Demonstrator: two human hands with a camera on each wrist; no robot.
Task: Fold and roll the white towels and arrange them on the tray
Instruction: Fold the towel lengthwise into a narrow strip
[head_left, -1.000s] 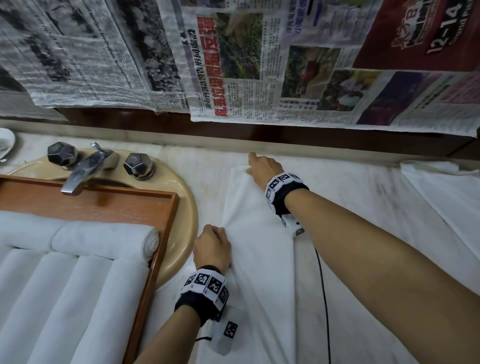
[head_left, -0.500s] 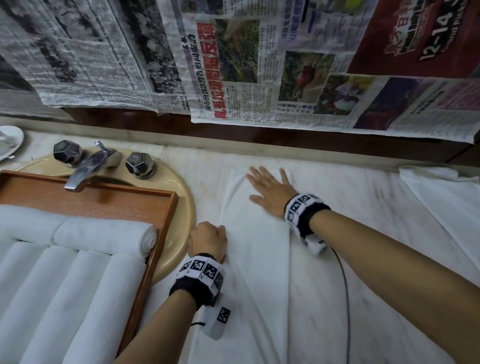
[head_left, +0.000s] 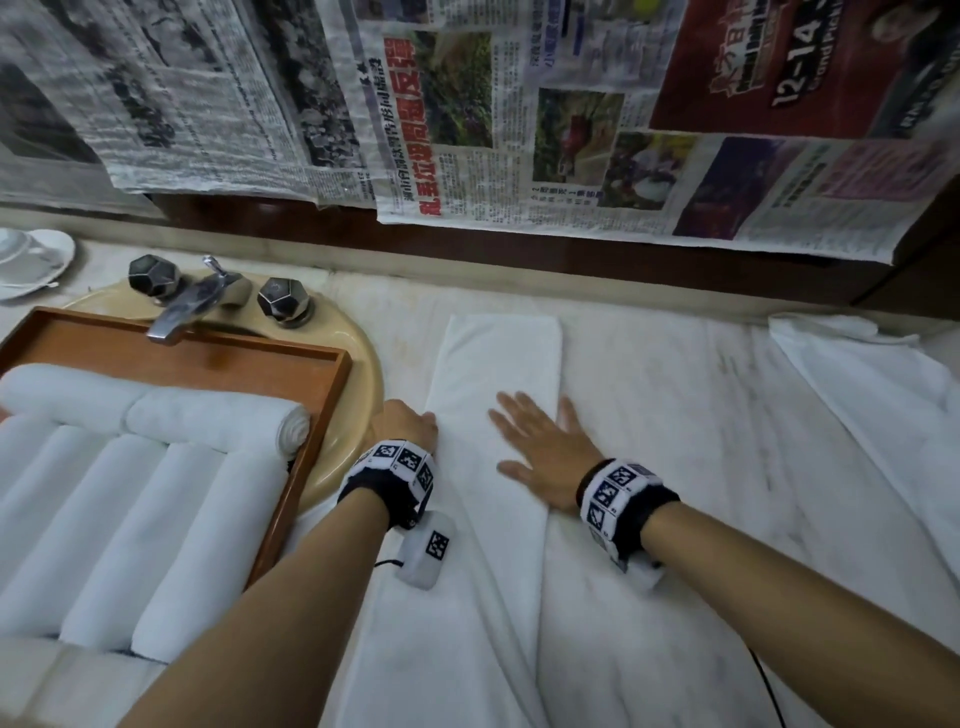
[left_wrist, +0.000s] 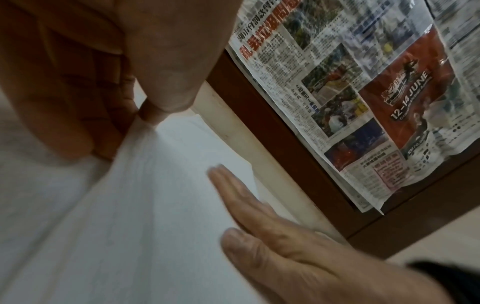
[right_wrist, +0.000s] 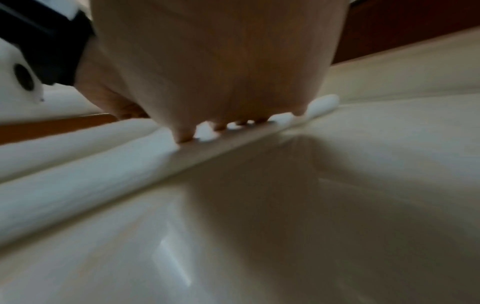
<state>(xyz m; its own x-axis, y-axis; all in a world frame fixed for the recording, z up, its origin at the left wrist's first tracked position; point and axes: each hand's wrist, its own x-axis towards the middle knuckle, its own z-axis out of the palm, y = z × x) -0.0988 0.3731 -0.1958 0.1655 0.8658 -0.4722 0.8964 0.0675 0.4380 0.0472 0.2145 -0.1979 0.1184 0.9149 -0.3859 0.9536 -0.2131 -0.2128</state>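
Note:
A white towel (head_left: 498, 364) lies folded into a long strip on the marble counter, running from the back wall toward me. My right hand (head_left: 540, 447) lies flat on it with fingers spread; the left wrist view shows the same right hand (left_wrist: 259, 222) pressing the cloth. My left hand (head_left: 408, 426) is curled at the strip's left edge and pinches the towel (left_wrist: 145, 185) between thumb and fingertips. The wooden tray (head_left: 322, 384) at left holds several rolled white towels (head_left: 208, 421).
The tray sits over a beige sink (head_left: 363, 395) with a chrome tap (head_left: 192, 306) and two dark knobs. Another white towel (head_left: 872, 395) lies unfolded at the far right. A white saucer (head_left: 31, 260) stands at back left. Newspaper (head_left: 467, 119) covers the wall.
My right hand has opened from a fist at the towel's far end and slid back toward me, flat along the strip. The left hand keeps its pinch on the left edge.

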